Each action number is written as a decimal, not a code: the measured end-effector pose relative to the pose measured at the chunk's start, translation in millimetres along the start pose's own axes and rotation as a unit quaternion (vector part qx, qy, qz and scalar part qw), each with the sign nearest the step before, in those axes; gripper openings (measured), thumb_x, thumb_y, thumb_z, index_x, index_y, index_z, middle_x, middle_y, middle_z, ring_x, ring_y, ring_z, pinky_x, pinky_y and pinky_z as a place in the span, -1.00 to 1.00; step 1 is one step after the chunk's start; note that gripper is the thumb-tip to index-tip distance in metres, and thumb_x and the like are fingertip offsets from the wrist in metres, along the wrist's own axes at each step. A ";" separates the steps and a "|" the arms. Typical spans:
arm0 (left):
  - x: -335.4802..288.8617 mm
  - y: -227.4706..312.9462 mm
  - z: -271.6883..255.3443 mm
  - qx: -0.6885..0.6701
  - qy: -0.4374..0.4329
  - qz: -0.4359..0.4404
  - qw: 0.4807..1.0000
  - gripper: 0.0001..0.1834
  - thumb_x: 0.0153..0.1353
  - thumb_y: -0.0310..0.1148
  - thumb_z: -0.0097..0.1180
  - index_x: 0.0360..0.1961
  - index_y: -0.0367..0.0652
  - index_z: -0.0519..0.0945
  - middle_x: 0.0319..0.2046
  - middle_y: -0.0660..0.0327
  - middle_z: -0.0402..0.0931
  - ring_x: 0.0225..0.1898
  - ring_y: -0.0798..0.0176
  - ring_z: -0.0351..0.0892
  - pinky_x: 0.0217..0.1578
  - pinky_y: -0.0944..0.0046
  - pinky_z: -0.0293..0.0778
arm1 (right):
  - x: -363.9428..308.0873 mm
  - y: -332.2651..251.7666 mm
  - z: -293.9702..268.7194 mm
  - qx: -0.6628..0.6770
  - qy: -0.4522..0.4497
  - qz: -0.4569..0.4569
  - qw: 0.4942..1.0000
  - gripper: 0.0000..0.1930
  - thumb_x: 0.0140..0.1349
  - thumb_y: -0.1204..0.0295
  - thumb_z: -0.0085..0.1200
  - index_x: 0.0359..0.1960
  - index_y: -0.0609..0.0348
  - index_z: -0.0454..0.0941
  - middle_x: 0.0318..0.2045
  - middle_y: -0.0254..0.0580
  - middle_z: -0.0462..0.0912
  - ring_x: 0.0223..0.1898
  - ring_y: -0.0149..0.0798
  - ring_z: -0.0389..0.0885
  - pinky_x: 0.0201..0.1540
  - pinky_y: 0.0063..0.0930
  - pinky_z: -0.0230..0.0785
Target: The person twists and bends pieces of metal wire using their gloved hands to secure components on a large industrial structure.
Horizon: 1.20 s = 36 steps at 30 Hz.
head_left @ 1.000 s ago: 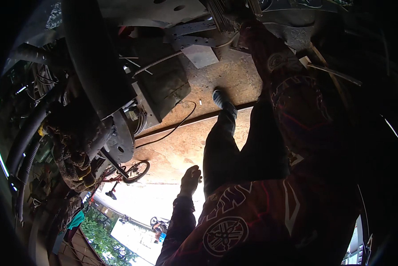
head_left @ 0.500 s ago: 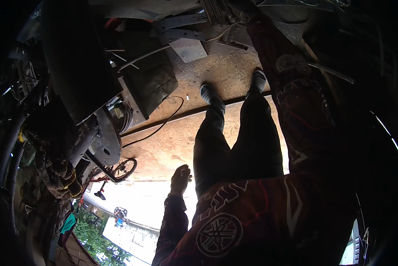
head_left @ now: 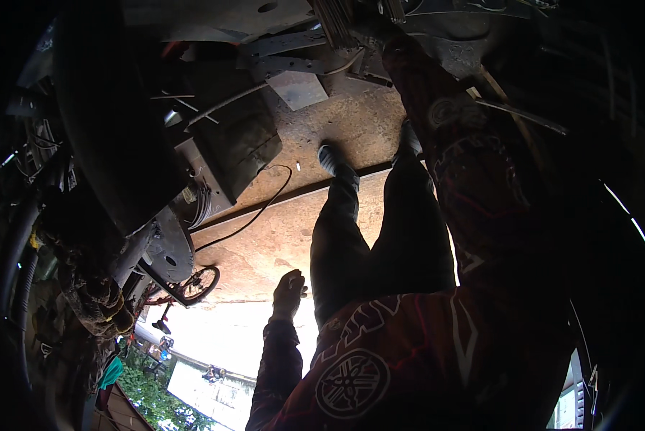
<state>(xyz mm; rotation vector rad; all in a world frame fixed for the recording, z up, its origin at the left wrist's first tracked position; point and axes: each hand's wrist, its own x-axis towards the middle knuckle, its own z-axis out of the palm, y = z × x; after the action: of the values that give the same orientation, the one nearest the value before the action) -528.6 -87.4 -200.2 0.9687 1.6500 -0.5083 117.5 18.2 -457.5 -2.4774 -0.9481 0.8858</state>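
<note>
My left hand hangs beside my left thigh, its fingers loosely curled and the thumb a little apart from them. Nothing shows in it. My right arm reaches far forward to the top of the view, where my right hand lies in deep shade against the upper edge. Right beside it is a bundle of thin rods. The dark hides the fingers, so I cannot tell whether they grip the rods. Just left of there lie a flat metal bar and a square metal plate.
A long dark metal cylinder and dirty gloves are at the left. A black cable curves over the brown floor. A thin rod juts out right of my arm. A bicycle wheel stands at the lower left.
The scene has shifted slightly left and mostly downward in view. My right hand and the rods beside it appear a little further left. My left hand hangs as before.
</note>
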 end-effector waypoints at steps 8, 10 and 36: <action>0.1 -4.0 2.0 -0.003 -0.001 -0.008 1.000 -0.59 0.38 -0.37 0.13 0.23 -0.20 0.47 -0.03 0.06 0.60 -0.19 0.13 0.70 -0.23 0.19 0.64 | 3.8 -1.1 -7.7 0.002 0.001 0.000 1.000 -0.64 0.32 0.12 0.12 -0.19 0.20 0.66 -0.37 -0.09 0.72 -0.35 -0.14 0.73 -0.28 -0.19 0.60; -4.0 -7.1 4.2 -0.004 0.001 -0.014 1.000 -0.60 0.37 -0.33 0.16 0.20 -0.18 0.50 -0.05 0.11 0.61 -0.20 0.17 0.70 -0.23 0.22 0.65 | 1.5 -0.3 -10.0 0.003 0.001 -0.003 1.000 -0.64 0.32 0.12 0.12 -0.18 0.20 0.66 -0.37 -0.10 0.72 -0.35 -0.15 0.73 -0.29 -0.19 0.60; 3.3 -13.3 14.4 -0.008 -0.010 -0.020 1.000 -0.61 0.38 -0.33 0.14 0.19 -0.16 0.51 -0.08 0.15 0.62 -0.24 0.24 0.68 -0.25 0.26 0.65 | -80.1 26.5 -41.9 0.646 0.088 0.148 0.744 -0.61 0.31 0.08 0.18 -0.11 0.18 0.62 -0.40 -0.22 0.68 -0.46 -0.34 0.63 -0.39 -0.36 0.56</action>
<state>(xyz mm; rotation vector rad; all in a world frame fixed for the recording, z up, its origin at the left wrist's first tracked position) -531.1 -104.6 -209.7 0.9170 1.6559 -0.5300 111.2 -59.9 -405.3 -1.3844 0.2182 0.8926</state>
